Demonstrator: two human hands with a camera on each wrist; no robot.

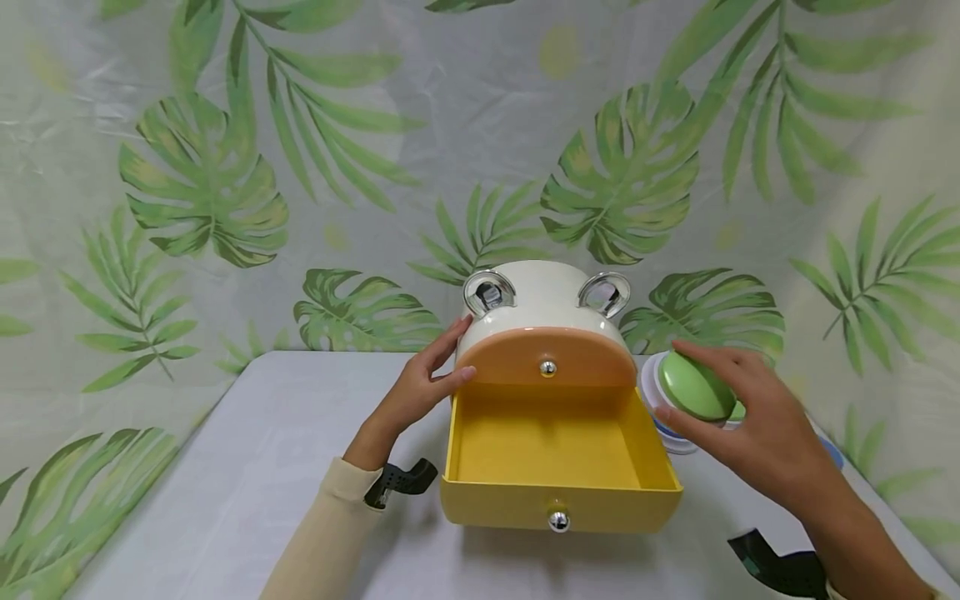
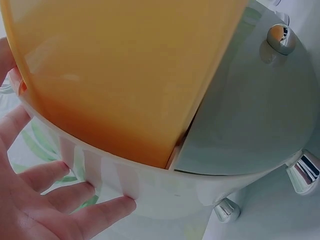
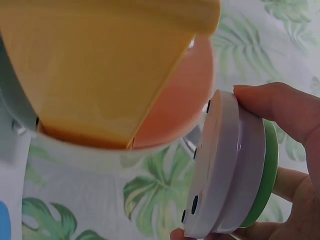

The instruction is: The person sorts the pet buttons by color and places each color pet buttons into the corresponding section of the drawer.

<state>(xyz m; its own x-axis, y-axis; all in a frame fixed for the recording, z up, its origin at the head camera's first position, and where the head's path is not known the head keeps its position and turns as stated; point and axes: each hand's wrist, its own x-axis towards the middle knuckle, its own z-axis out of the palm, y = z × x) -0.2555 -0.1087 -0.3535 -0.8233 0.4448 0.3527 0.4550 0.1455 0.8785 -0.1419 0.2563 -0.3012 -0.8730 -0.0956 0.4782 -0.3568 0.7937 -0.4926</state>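
Observation:
A small white drawer cabinet (image 1: 534, 287) with silver ring ears stands on the table. Its orange top drawer (image 1: 510, 358) is closed, while the yellow drawer (image 1: 502, 497) below is pulled out and holds nothing. Beneath that, the left wrist view shows a grey-green drawer front (image 2: 250, 110) with a silver knob. My left hand (image 1: 420, 387) rests its fairly straight fingers against the cabinet's left side, thumb at the front edge. To the right of the yellow drawer, my right hand (image 1: 765, 425) grips a round white piece with a green cap (image 1: 697, 387). Its flat white face (image 3: 202, 175) has small dark openings.
A white and blue round item (image 1: 678, 442) stands beside the cabinet, partly behind the right hand. Something blue (image 1: 831, 452) lies farther right, mostly hidden by the arm. Leaf-patterned cloth (image 1: 480, 125) hangs behind the white-covered table (image 1: 247, 467).

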